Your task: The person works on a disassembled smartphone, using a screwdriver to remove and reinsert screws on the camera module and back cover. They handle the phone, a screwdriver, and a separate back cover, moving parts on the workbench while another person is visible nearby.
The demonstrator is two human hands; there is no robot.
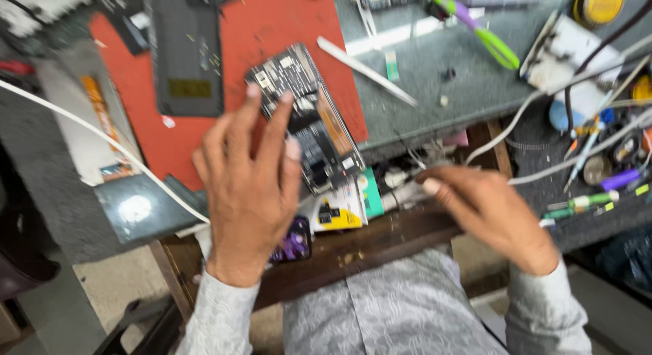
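Head view: an opened phone (309, 117), its back cover off and its circuit boards exposed, is held at its near edge by the left hand (248, 185). The fingers (278, 120) are spread over the lower part of the phone and curled lightly round it, not clenched. The phone lies partly over the red mat (265, 29) and partly past the edge of the grey bench (435, 76).

The right hand (485, 209) is reached into the open wooden drawer (380, 239), loosely curled among white cables (543, 168). Motion blur hides whether anything is pinched in it; this cannot be told.

The step in hand is judged to be steadying the phone while something is sought in the drawer. A firm hold on the phone is called for next.
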